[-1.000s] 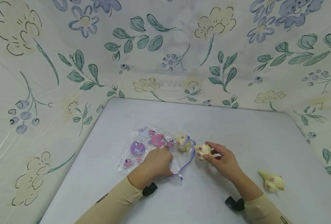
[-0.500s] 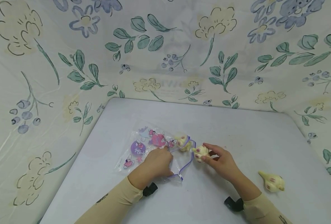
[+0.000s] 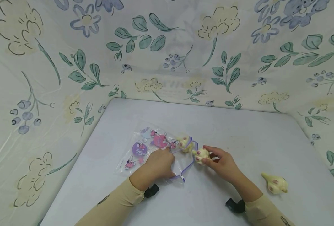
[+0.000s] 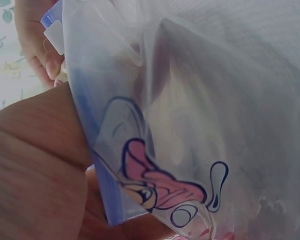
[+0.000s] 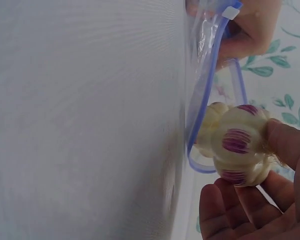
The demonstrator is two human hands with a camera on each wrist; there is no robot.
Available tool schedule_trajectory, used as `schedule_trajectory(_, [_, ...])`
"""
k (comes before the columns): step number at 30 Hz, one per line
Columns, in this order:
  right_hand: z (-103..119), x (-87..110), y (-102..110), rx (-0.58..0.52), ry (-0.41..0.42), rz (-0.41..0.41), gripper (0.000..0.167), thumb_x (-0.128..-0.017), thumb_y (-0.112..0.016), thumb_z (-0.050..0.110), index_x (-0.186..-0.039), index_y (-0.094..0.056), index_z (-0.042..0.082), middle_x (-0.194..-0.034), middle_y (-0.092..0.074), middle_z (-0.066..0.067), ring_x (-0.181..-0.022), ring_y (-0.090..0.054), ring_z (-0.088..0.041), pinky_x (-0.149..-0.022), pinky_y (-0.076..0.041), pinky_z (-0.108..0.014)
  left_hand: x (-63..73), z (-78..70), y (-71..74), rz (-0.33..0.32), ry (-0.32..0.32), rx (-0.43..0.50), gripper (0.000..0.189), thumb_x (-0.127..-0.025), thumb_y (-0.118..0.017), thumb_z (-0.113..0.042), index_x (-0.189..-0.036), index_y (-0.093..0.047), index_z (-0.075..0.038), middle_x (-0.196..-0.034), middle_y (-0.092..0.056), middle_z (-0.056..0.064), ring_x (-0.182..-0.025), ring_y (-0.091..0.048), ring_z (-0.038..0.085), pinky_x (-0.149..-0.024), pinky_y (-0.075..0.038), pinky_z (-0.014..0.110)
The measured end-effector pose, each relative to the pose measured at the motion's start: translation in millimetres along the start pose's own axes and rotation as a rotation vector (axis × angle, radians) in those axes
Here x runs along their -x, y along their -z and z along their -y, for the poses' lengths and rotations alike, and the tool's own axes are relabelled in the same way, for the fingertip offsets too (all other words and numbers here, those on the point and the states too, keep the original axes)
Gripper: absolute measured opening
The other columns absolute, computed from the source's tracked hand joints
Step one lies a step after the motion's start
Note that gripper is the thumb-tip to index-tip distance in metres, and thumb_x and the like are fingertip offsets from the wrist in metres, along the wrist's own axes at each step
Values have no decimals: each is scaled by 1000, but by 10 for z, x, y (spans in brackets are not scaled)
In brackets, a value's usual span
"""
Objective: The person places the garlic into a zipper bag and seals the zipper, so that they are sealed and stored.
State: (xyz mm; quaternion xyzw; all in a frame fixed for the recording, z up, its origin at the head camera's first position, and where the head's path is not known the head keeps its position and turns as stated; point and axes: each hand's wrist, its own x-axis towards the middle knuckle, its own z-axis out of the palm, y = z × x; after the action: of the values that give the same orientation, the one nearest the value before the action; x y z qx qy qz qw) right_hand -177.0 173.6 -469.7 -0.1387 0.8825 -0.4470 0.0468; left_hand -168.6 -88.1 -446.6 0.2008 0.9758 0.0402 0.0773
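Note:
My left hand (image 3: 159,163) grips the clear zip bag (image 3: 133,138) near its mouth; in the left wrist view the bag's printed film (image 4: 230,125) covers part of the fingers. The mouth has a purple zip strip (image 5: 210,90) with a white slider (image 5: 231,13). Between thumb and fingers, my right hand (image 3: 223,161) holds a cream garlic bulb (image 3: 202,156) with purple patches, right at the open mouth, stem toward the bag. Another garlic bulb (image 3: 185,144) lies just inside the bag, partly behind the strip.
A third garlic bulb (image 3: 275,183) lies on the white table (image 3: 240,131) to the right. Black wrist devices (image 3: 236,205) sit by both sleeves. A flower-print cloth (image 3: 172,37) rises behind the table and at its sides.
My right hand has moved slightly left, bringing the garlic bulb from just right of the zip strip to overlapping it. My left hand and the bag have stayed put.

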Motion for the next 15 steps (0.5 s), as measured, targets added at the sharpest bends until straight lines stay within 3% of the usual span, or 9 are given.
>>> schedule_trajectory(7, [-4,-16,-18,-16,22,13,55,-86,-81,20,-137,-63,8,-127,-67,-12,-99,-65,-20,-82,-56,-21,-5,-4,4,-5,-2,-17,38,-67,-89,-50,-76,-75,-15,-131,-67,19,-90,-71,31,-73,-59,43])
schedule_trajectory(15, [15,-31,-68,-21,14,41,57,-85,-81,17,-137,-62,7,-113,-64,-11,-101,-67,-23,-85,-58,-27,-6,-19,13,3,10,-19,40,-66,-90,-49,-75,-74,-14,-131,-67,19,-89,-70,30,-71,-58,42])
